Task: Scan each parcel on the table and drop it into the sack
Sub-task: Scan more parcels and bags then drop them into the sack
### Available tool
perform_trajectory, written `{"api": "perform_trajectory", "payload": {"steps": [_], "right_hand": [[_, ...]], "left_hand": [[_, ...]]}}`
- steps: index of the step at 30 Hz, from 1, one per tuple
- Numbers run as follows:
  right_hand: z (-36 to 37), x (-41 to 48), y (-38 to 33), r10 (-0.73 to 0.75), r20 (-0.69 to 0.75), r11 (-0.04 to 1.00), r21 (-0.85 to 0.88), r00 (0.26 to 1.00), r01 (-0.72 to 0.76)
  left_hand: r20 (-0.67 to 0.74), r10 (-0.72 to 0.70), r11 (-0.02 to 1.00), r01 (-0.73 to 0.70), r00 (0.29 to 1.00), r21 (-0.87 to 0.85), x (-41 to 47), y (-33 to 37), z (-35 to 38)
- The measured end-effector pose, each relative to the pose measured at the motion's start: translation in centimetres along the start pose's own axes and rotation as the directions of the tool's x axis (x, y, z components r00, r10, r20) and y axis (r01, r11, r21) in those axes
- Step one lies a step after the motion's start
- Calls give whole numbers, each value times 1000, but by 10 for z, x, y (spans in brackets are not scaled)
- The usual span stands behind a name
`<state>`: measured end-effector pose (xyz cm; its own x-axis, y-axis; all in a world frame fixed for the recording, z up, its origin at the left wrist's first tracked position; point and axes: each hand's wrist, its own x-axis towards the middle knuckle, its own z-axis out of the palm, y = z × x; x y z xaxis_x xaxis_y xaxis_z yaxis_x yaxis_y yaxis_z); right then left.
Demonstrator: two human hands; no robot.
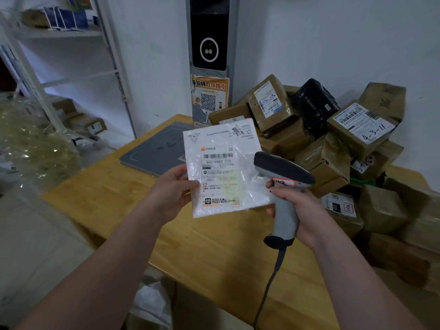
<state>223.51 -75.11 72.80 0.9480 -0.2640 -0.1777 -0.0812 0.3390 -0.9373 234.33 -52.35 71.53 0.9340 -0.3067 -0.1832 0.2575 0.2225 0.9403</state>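
My left hand (170,191) pinches the left edge of a flat white plastic mailer (223,167), held upright above the wooden table (214,246) with its barcode label facing me. My right hand (301,210) grips the handle of a grey barcode scanner (283,186), whose dark head points left at the mailer's right side. The scanner's cable hangs down toward the table's front edge. A clear plastic sack (31,141) bulges at the left, beside the table.
A heap of brown taped boxes (345,144) and a black parcel (314,103) fills the table's right half. A grey flat pad (157,148) lies at the back left. A kiosk post (209,58) stands behind, white shelving (66,67) at far left.
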Motion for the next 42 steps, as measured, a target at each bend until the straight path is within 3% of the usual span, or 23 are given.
{"api": "perform_trajectory", "payload": {"steps": [9,20,42], "right_hand": [[6,-10,-13,-108,-139,983,-160,984,85],[14,-23,-26,-2,47,968,-250,999,14],[45,-25,-19,34,102,938,-346,994,4]], "left_hand": [[-85,128,989,-120,988,90,-7,-7,5],[-134,195,979,-184,971,92,-11,-11,4],[-294,181,982,-158,939,102,-19,-18,-31]]}}
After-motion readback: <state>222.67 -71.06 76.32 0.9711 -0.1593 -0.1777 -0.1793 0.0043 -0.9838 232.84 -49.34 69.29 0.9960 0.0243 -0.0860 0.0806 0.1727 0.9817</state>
